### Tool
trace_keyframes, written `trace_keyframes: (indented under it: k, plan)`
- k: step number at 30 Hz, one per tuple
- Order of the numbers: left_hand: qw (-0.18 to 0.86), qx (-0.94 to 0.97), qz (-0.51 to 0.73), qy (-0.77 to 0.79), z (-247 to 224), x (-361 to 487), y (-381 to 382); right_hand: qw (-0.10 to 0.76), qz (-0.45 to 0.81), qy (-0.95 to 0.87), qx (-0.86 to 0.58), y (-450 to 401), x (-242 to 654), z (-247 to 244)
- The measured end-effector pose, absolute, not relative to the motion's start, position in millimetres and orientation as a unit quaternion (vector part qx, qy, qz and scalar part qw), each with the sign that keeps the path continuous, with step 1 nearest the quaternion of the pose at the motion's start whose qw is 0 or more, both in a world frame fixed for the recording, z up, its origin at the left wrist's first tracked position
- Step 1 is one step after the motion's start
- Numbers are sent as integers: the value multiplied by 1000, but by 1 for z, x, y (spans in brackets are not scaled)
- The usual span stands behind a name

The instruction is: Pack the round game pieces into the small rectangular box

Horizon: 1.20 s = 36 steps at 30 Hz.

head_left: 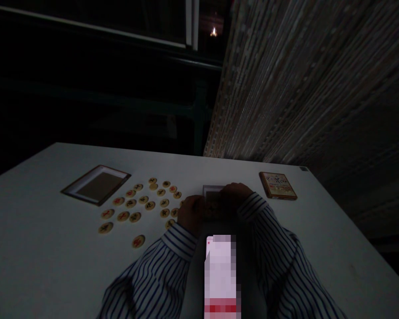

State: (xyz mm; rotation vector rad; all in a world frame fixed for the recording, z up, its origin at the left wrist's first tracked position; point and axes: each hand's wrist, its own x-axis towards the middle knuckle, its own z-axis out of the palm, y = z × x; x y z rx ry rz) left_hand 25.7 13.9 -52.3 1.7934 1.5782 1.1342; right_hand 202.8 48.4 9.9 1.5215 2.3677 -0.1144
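Observation:
A shallow box (214,188) with a pale rim lies on the table between my hands, with a few round pieces dimly seen in it. My left hand (190,215) is curled at the box's left side, its fingertips in deep shadow. Over the right part of the box bends my right hand (235,195), fingers closed and turned down; what they hold, if anything, is hidden. To the left, several round Chinese chess pieces (150,205) with black or red characters are scattered. One red-marked piece (138,241) lies apart, nearer to me.
An open box part (119,176), perhaps a lid or tray, lies at the left of the white table (69,257). A flat printed box (278,185) is at the right. A lit phone (220,274) is below my hands. A string curtain (252,79) hangs behind; the room is dark.

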Motion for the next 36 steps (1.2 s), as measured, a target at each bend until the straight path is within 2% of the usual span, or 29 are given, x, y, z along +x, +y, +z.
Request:
trace_keyframes:
  k: [36]
  plan:
    - [236, 661, 429, 569, -56, 24, 14, 165, -15, 833, 528, 47, 202, 11]
